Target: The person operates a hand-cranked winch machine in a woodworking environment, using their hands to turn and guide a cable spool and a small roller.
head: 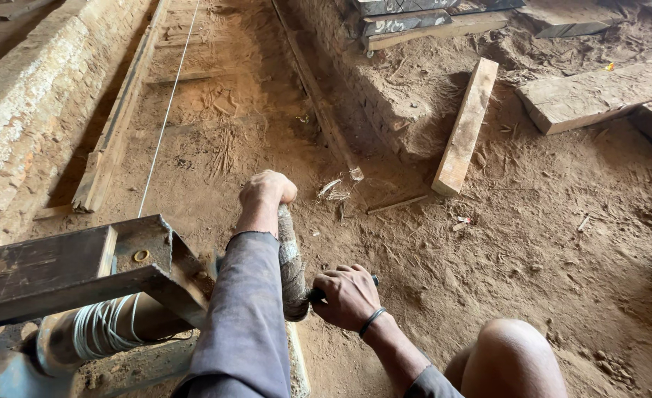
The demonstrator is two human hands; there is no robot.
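While the left hand [267,190] closes in a fist round the top of a cloth-wrapped handle [290,265], the right hand [348,296] grips a thin dark rod [374,280] at its lower end — both fingers tight. Just left sits a rusty steel frame [68,269] with wire coiled on a spool [103,326] beneath; a taut wire [165,121] runs off over the sawdust floor [532,243]. Judging by this, steady, even pressure serves best — wrists firm, no jerking.

Left hand [267,189] fisted around top of cloth-wrapped handle [290,265]; right hand [348,296] grips its lower end. Wooden plank [465,126] lies well beyond fingers on dirt.
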